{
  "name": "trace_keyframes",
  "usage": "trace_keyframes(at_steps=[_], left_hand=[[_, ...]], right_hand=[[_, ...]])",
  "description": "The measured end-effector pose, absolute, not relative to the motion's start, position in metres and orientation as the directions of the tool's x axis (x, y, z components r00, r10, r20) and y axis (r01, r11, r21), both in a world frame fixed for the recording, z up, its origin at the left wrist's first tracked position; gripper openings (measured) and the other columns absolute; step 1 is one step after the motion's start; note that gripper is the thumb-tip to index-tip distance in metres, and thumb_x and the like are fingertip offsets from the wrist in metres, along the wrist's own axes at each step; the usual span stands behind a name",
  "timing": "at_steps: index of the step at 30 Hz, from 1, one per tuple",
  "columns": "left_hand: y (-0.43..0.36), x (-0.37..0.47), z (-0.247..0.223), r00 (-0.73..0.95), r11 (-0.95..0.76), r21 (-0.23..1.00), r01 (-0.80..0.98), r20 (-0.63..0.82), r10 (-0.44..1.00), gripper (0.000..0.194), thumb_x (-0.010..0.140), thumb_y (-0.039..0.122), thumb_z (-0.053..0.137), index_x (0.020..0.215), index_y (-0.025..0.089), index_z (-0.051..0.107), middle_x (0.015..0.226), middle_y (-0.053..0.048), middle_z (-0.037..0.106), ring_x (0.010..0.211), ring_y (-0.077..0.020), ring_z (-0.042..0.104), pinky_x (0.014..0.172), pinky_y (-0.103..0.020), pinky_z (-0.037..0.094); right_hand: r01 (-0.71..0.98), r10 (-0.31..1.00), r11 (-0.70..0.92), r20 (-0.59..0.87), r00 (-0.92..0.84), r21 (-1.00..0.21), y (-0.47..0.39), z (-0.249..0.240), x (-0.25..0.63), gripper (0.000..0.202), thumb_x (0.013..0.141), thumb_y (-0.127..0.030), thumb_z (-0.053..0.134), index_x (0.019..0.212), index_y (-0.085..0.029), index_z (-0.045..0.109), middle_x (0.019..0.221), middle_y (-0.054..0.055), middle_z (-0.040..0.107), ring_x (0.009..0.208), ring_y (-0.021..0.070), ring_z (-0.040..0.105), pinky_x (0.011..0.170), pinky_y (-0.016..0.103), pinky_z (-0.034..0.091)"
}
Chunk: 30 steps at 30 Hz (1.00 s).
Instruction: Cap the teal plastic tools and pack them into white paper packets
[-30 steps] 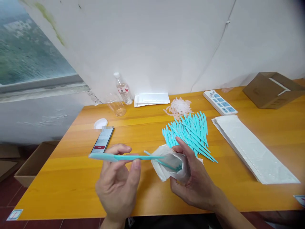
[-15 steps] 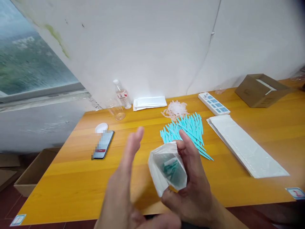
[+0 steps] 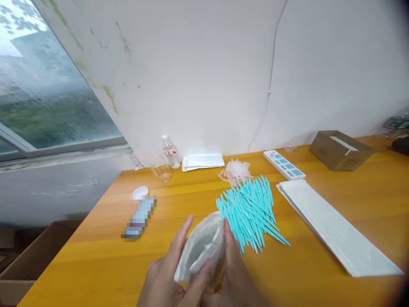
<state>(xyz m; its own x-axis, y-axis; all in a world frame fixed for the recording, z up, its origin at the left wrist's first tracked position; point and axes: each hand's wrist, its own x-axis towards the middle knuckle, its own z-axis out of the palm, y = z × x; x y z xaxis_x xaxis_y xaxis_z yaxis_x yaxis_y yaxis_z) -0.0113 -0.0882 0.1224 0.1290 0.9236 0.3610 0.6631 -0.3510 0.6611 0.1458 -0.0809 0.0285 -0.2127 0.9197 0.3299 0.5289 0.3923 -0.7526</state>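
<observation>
A white paper bag (image 3: 200, 245) is held between both hands near the table's front edge, its mouth partly open toward me. My left hand (image 3: 172, 270) grips its left side, with the thumb across the front. My right hand (image 3: 234, 268) grips the right side. What lies inside the bag cannot be made out. Just beyond my right hand lies a pile of turquoise pointed sticks (image 3: 249, 209). Behind them is a small heap of translucent pale pieces (image 3: 237, 170). A stack of long white bags (image 3: 338, 226) rests on the right.
On the wooden table (image 3: 96, 256) are a phone (image 3: 140, 217), white lid (image 3: 139, 193), clear jar (image 3: 162, 171), water bottle (image 3: 171, 153), folded white bags (image 3: 203, 161), power strip (image 3: 284, 165) and cardboard box (image 3: 340, 151). Another box (image 3: 41, 256) stands beyond the left edge.
My left hand has closed onto the bag. The bag has moved a little left and its mouth has narrowed, hiding the turquoise pieces inside. The camera view has tilted up.
</observation>
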Motion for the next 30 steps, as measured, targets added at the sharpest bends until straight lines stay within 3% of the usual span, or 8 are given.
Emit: trace_keyframes(at_steps=[5,11,14,18,20,23,27,30], left_hand=[[-0.071,-0.031,0.119,0.152,-0.444,0.568,0.693,0.487,0.86,0.048,0.089,0.021,0.058,0.135,0.035,0.059,0.126,-0.003,0.069,0.107,-0.023,0.07,0.088,-0.027,0.058],[-0.053,-0.051,0.14,0.222,-0.412,0.6,0.686,0.366,0.904,0.045,0.084,0.027,0.065,0.128,0.033,0.066,0.121,-0.006,0.071,0.1,-0.024,0.071,0.077,-0.029,0.061],[-0.024,-0.056,0.148,0.111,-0.253,0.726,0.64,0.238,0.965,0.037,0.085,0.037,0.065,0.12,0.028,0.072,0.098,-0.005,0.077,0.076,-0.0192,0.071,0.058,-0.024,0.058],[0.073,-0.049,0.148,-0.145,-0.129,0.806,0.578,0.257,0.955,0.044,0.086,0.043,0.061,0.123,0.019,0.07,0.059,0.002,0.065,0.041,-0.0095,0.046,0.038,-0.019,0.035],[0.137,-0.041,0.139,-0.174,-0.194,0.767,0.612,0.37,0.913,0.044,0.09,0.04,0.055,0.125,0.017,0.068,0.072,-0.002,0.07,0.049,-0.0103,0.052,0.045,-0.02,0.04],[0.226,-0.03,0.115,-0.149,-0.132,0.654,0.745,0.356,0.923,0.042,0.092,0.027,0.045,0.126,0.011,0.065,0.096,-0.011,0.074,0.071,-0.0156,0.065,0.068,-0.027,0.052],[0.289,-0.02,0.072,-0.069,-0.098,0.553,0.827,0.274,0.959,0.027,0.083,0.021,0.059,0.103,0.01,0.074,0.104,-0.016,0.072,0.098,-0.0259,0.066,0.092,-0.037,0.048],[0.298,-0.014,0.051,0.014,-0.119,0.494,0.861,0.212,0.977,0.019,0.081,0.021,0.062,0.093,0.014,0.076,0.111,-0.016,0.07,0.11,-0.0297,0.062,0.1,-0.04,0.042]], right_hand=[[0.513,0.934,0.356,0.318,-0.164,-0.781,-0.069,0.015,0.134,0.135,0.06,-0.028,0.078,0.151,-0.024,-0.022,0.145,0.022,0.037,0.133,0.0448,0.04,0.105,0.066,0.036],[0.573,0.904,0.424,0.286,-0.318,-0.702,-0.056,0.043,0.151,0.114,0.061,-0.011,0.059,0.155,-0.024,-0.006,0.141,0.016,0.043,0.129,0.0349,0.044,0.107,0.059,0.035],[0.61,0.839,0.542,0.323,-0.438,-0.578,-0.018,0.079,0.174,0.104,0.067,-0.016,0.059,0.156,-0.019,0.007,0.139,0.016,0.046,0.127,0.0324,0.044,0.108,0.053,0.035],[0.726,0.756,0.632,0.42,-0.501,-0.271,0.094,0.13,0.197,0.082,0.077,-0.025,0.061,0.152,-0.015,0.029,0.147,0.019,0.04,0.133,0.0347,0.036,0.111,0.052,0.027],[0.792,0.781,0.589,0.363,-0.508,-0.16,0.161,0.142,0.198,0.076,0.081,-0.029,0.063,0.15,-0.017,0.034,0.15,0.017,0.038,0.135,0.0346,0.036,0.112,0.051,0.026],[0.865,0.853,0.492,0.255,-0.456,-0.098,0.245,0.133,0.189,0.064,0.085,-0.03,0.066,0.144,-0.015,0.044,0.151,0.02,0.037,0.135,0.0373,0.037,0.111,0.055,0.027],[0.888,0.892,0.449,0.104,-0.439,-0.097,0.3,0.082,0.179,0.036,0.095,-0.034,0.06,0.126,-0.016,0.058,0.13,0.012,0.057,0.112,0.0256,0.06,0.094,0.047,0.051],[0.88,0.89,0.456,0.039,-0.455,-0.133,0.315,0.051,0.181,0.034,0.095,-0.034,0.06,0.125,-0.017,0.058,0.125,0.009,0.06,0.105,0.0221,0.063,0.088,0.043,0.055]])
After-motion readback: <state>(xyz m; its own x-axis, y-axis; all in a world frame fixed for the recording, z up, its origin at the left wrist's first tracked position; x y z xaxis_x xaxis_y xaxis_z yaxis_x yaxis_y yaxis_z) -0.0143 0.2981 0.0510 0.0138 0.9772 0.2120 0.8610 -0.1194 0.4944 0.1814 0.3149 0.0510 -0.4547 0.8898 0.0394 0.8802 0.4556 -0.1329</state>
